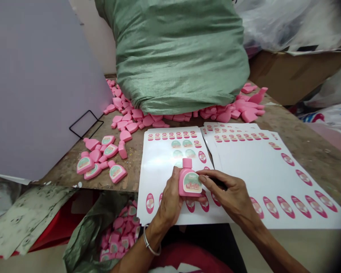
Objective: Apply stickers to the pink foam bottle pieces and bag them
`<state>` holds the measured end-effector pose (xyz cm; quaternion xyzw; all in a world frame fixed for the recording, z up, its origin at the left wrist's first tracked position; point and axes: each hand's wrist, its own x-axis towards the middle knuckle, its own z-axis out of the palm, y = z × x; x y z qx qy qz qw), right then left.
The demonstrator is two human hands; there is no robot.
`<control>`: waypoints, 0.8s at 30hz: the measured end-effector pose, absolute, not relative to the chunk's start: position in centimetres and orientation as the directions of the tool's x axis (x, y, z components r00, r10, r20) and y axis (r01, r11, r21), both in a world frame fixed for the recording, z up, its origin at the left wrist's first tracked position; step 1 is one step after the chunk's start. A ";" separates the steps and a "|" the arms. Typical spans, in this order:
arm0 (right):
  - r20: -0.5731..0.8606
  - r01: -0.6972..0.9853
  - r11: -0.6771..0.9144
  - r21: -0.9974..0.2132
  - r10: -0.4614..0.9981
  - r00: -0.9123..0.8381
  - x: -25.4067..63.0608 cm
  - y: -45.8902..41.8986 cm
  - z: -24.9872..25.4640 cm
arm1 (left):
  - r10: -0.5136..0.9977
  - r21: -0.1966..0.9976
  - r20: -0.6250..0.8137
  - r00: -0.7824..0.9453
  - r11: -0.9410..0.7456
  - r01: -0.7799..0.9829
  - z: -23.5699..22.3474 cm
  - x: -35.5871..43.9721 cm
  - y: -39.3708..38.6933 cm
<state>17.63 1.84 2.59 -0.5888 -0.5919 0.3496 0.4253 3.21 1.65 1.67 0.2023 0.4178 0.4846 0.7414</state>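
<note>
My left hand (170,197) is wrapped round a small pink toy bottle (185,193), held upright with its cap on top. A green-and-white sticker (192,182) covers most of the bottle's front. At the sticker's right edge, my right hand (227,193) pinches with thumb and forefinger. Something dark shows beneath its fingers, too obscured to name. Below both hands lies a stack of white sticker sheets (156,167), printed with green labels, pink ovals and small pink-and-yellow labels.
Left of the sheets lie several pink bottles (118,173), some labelled. More plain bottles (147,120) pile under a big green sack (182,57). A second sheet stack (244,167) is on the right. Below the table edge, an open bag (85,231) holds bottles. A black wire stand (86,125) stands left.
</note>
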 end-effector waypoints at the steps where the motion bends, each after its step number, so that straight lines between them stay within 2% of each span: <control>1: 0.106 0.397 0.077 -0.915 0.993 0.052 17.5 1.8 2.6 | 0.886 0.705 -0.430 0.175 0.451 -0.548 1.7 3.2 1.6; 5: 0.171 0.435 0.141 -0.890 0.985 0.031 17.3 1.6 2.8 | 0.886 0.702 -0.420 0.197 0.455 -0.548 1.8 3.2 1.6; 8: 0.253 0.500 0.211 -0.840 0.967 0.017 17.3 1.7 2.7 | 0.906 0.732 -0.350 0.240 0.424 -0.533 2.1 2.8 1.6; 11: 0.360 0.618 0.281 -0.734 0.933 0.003 17.5 2.0 2.6 | 0.915 0.814 -0.258 0.309 0.378 -0.441 2.4 2.2 1.5; 13: 0.398 0.699 0.260 -0.666 0.916 0.038 17.6 2.3 2.6 | 0.904 0.836 -0.246 0.350 0.381 -0.396 2.5 2.0 1.5; 15: 0.349 0.700 0.212 -0.682 0.935 0.057 17.5 2.6 2.7 | 0.888 0.827 -0.250 0.387 0.404 -0.392 2.7 1.8 1.4; 19: 0.132 0.564 0.139 -0.814 0.990 -0.054 17.3 5.3 2.3 | 0.866 0.819 -0.231 0.443 0.419 -0.392 3.3 0.3 1.3; 21: 0.087 0.566 0.105 -0.817 0.994 -0.059 17.1 8.4 1.9 | 0.896 0.871 -0.250 0.367 0.374 -0.319 3.5 -1.7 1.6; 22: 0.083 0.601 0.099 -0.793 0.995 -0.055 16.8 10.5 1.6 | 0.926 0.914 -0.265 0.269 0.330 -0.235 3.4 -3.1 2.0; 24: 0.095 0.734 0.124 -0.668 0.992 -0.081 15.7 15.2 1.1 | 0.972 0.970 -0.236 -0.020 0.236 0.056 2.7 -6.0 3.2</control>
